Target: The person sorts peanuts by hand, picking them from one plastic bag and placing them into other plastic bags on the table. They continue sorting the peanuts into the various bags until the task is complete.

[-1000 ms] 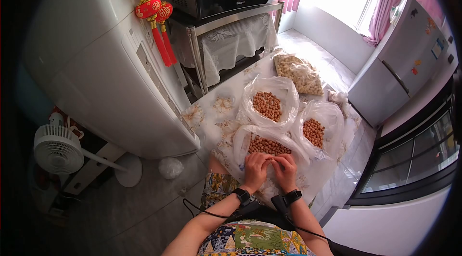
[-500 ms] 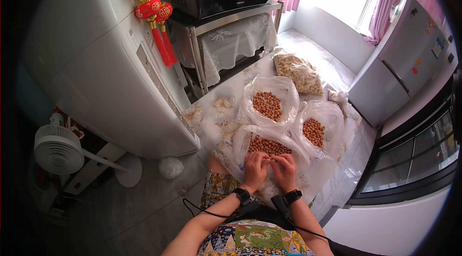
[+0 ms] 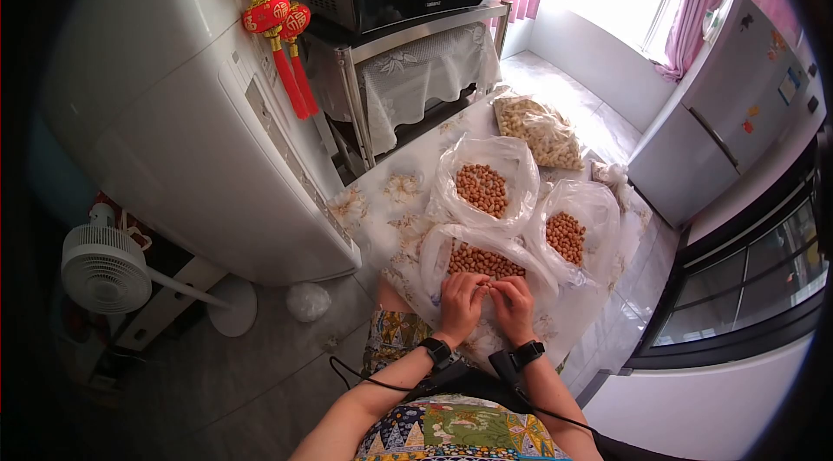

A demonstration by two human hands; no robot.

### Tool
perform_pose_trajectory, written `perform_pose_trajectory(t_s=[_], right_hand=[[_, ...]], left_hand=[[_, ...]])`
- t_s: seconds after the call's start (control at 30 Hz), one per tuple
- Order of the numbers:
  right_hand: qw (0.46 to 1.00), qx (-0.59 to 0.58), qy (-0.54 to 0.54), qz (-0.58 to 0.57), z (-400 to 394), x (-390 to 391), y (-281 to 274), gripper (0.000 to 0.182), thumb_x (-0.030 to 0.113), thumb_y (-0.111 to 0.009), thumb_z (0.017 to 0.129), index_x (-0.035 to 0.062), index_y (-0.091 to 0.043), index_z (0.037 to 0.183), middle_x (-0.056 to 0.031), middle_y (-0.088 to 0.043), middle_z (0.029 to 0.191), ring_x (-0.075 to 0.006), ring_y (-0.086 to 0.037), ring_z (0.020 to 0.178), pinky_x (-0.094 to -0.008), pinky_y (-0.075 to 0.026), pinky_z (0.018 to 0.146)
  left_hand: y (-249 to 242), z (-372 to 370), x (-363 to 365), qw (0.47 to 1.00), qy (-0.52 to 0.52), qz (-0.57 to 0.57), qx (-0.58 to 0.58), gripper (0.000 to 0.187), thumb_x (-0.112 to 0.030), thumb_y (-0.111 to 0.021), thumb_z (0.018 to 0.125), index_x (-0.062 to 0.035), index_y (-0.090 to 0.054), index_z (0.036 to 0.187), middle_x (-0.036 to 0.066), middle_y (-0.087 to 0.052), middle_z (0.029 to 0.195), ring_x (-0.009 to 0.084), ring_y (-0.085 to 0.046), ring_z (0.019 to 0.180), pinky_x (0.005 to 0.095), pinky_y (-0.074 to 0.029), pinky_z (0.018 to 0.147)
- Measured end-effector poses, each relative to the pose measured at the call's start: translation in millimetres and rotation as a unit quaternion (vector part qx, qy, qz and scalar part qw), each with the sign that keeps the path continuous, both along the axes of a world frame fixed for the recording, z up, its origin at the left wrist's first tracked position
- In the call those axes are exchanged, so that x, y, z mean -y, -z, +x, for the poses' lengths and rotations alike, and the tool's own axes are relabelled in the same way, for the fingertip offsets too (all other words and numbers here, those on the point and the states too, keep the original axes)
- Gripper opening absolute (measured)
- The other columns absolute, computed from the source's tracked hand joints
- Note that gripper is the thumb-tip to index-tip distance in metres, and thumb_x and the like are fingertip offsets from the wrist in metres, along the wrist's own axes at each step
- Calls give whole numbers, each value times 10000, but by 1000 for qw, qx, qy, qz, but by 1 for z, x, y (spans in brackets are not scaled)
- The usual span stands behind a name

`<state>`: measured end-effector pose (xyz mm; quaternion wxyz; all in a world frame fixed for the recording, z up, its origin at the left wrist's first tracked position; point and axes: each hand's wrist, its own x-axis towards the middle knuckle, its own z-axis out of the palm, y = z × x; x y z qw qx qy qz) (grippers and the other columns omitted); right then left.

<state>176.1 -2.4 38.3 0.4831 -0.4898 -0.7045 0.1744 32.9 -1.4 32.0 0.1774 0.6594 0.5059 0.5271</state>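
My left hand (image 3: 461, 303) and my right hand (image 3: 514, 303) meet at the fingertips, both closed in a pinch. Between them is a small brownish piece that looks like a peanut (image 3: 488, 285), mostly covered by the fingers. Just beyond my hands, the nearest clear plastic bag (image 3: 434, 253) lies open on the table, with reddish-brown peanuts (image 3: 486, 262) inside. Behind it stands a second open bag (image 3: 526, 168) of peanuts. A third open bag (image 3: 603, 209), also holding peanuts, is to the right.
A larger bag of pale, unshelled-looking peanuts (image 3: 542, 133) lies at the far end of the floral-covered table (image 3: 403, 214). A white cabinet-like appliance (image 3: 260, 192) stands left, a fridge (image 3: 720, 114) at the far right. A white fan (image 3: 108, 270) is at lower left.
My fingertips have shifted very slightly around the small piece. The bags and the rest of the scene stay in place.
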Motion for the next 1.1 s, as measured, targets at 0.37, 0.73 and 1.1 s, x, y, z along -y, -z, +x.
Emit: perform_pose_trajectory(t_s=[0.37, 0.73, 1.1], right_hand=[[999, -30, 10, -27, -1, 1, 0, 60, 12, -717, 902, 16, -715, 963, -130, -679, 957, -322, -645, 901, -398, -520, 778], [999, -21, 33, -7, -1, 0, -4, 41, 12, -722, 895, 12, -708, 933, -129, -682, 924, -321, -644, 887, -393, -519, 769], [1000, -5, 25, 3, -1, 0, -6, 69, 25, -757, 857, 20, -711, 909, -124, -674, 899, -320, -645, 873, -403, -525, 761]], left_hand=[[7, 0, 1, 1000, 2, -22, 21, 162, -225, -647, 1008, -65, -622, 1005, 96, -666, 975, 352, -609, 955, 467, -441, 906], [5, -1, 9, 989, 30, 7, 142, 109, -140, -593, 1038, -32, -575, 1038, 130, -630, 1007, 315, -602, 925, 411, -494, 854], [-91, -18, -81, 994, -11, 75, 80, 84, -94, -684, 959, -35, -638, 998, 107, -641, 1006, 304, -608, 914, 404, -491, 838]])
